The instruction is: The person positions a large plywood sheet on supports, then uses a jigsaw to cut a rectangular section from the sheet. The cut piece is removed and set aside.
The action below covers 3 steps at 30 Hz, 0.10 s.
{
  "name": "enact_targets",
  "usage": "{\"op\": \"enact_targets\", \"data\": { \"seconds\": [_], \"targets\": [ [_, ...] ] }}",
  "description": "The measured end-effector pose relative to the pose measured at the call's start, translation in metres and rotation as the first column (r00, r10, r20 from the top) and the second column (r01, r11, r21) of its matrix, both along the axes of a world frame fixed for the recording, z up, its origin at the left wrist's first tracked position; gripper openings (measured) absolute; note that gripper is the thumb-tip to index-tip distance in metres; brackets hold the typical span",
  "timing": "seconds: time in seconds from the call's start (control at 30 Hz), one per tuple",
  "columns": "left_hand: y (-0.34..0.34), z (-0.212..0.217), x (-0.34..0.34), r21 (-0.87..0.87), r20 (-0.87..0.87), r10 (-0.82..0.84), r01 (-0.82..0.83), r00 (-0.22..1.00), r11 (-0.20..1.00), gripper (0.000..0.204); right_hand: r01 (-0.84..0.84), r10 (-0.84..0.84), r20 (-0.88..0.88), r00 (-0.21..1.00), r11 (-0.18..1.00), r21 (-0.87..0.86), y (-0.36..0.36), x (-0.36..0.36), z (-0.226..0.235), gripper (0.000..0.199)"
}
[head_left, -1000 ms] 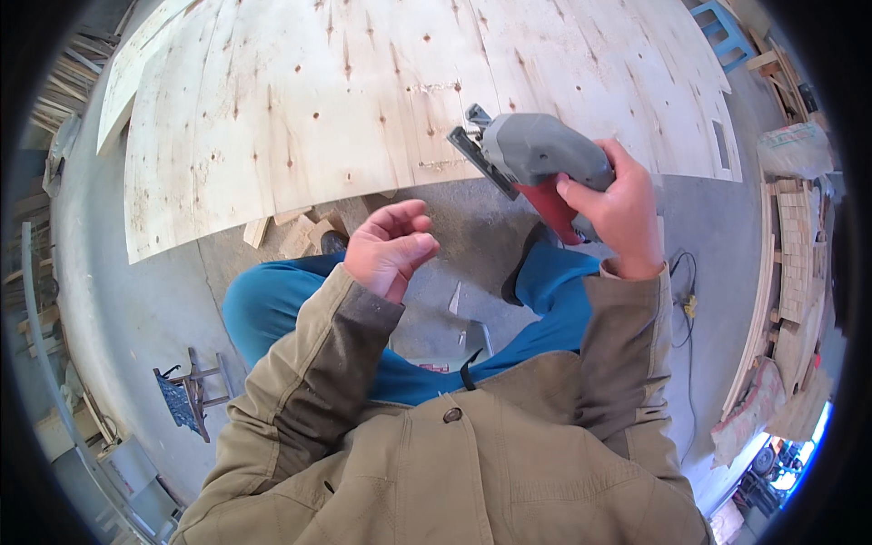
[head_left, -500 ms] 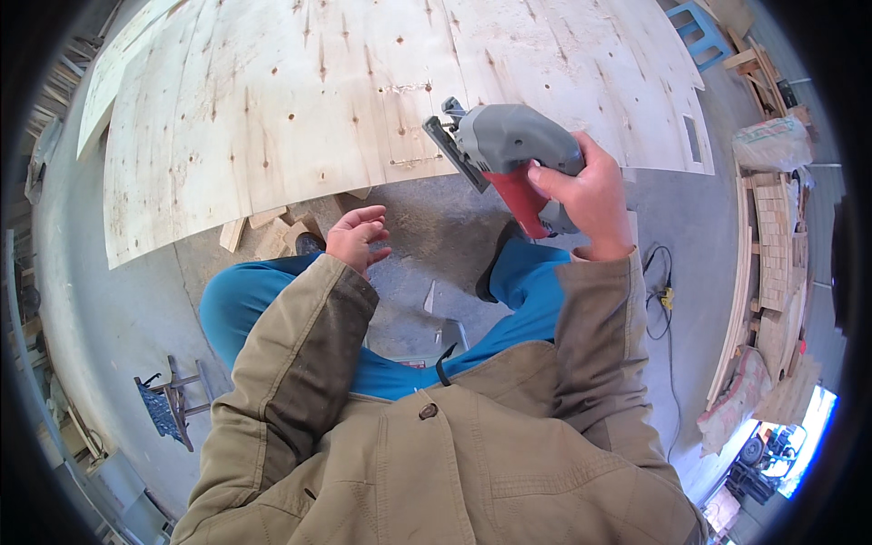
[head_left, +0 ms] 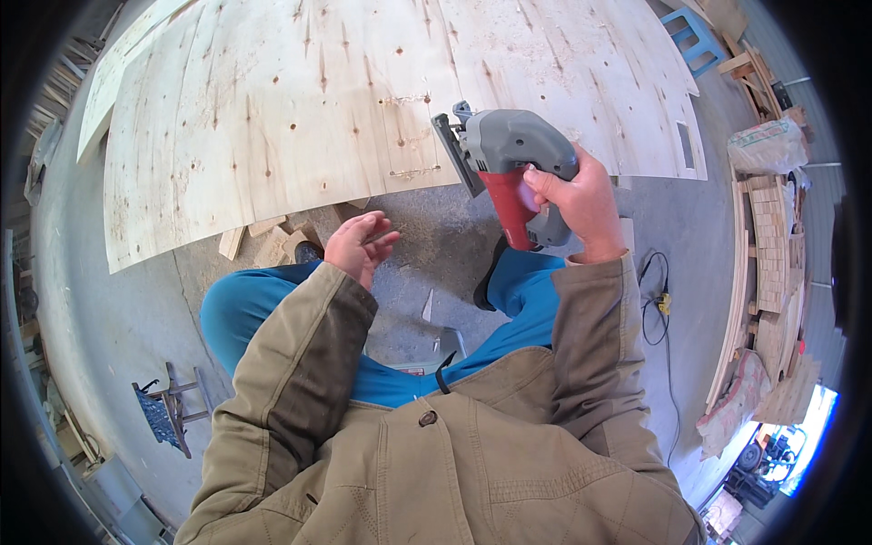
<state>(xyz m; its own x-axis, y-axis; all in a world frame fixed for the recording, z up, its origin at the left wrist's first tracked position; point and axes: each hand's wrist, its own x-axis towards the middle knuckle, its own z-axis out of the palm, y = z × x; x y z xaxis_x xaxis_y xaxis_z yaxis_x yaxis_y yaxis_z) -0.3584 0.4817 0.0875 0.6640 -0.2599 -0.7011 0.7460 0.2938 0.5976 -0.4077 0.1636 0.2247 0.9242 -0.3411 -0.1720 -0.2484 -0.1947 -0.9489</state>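
My right hand is closed around a grey and red jigsaw, held in the air with its flat base plate tilted up to the left. The tool hangs over the near edge of a large plywood sheet, right of a marked rectangle with sawdust along its lines. My left hand hovers just off the sheet's near edge, above the floor. Its fingers are loosely bent and somewhat apart, and I make out nothing held in them.
Wood offcuts lie under the sheet's near edge by my foot. A black cable with a yellow part runs along the floor on the right. A small stool stands at left, a blue plastic stool far right, near stacked timber.
My right hand and the jigsaw have shifted slightly, with the tool's body a little lower. My left hand has turned and its fingers have drawn closer together.
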Motion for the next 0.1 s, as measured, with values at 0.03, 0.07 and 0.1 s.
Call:
{"op": "enact_targets", "data": {
  "seconds": [0.03, 0.07, 0.1],
  "targets": [
    [0.0, 0.006, -0.002, -0.064, 0.009, -0.025, 0.026, 1.0, 0.998, 0.029, 0.004, -0.004, 0.001, 1.0, 1.0, -0.009, 0.0, 0.0, -0.002, 0.03],
    [0.001, 0.012, -0.005, -0.193, 0.11, -0.084, 0.104, 0.99, 0.976, 0.032, -0.003, 0.003, 0.016, 1.0, 1.0, -0.009, 0.0, 0.001, -0.004, 0.03],
    [0.004, 0.019, -0.008, -0.308, 0.22, -0.128, 0.193, 0.967, 0.932, 0.035, -0.01, 0.01, 0.034, 0.999, 1.0, -0.007, 0.0, 0.004, -0.007, 0.03]
  ]
}}
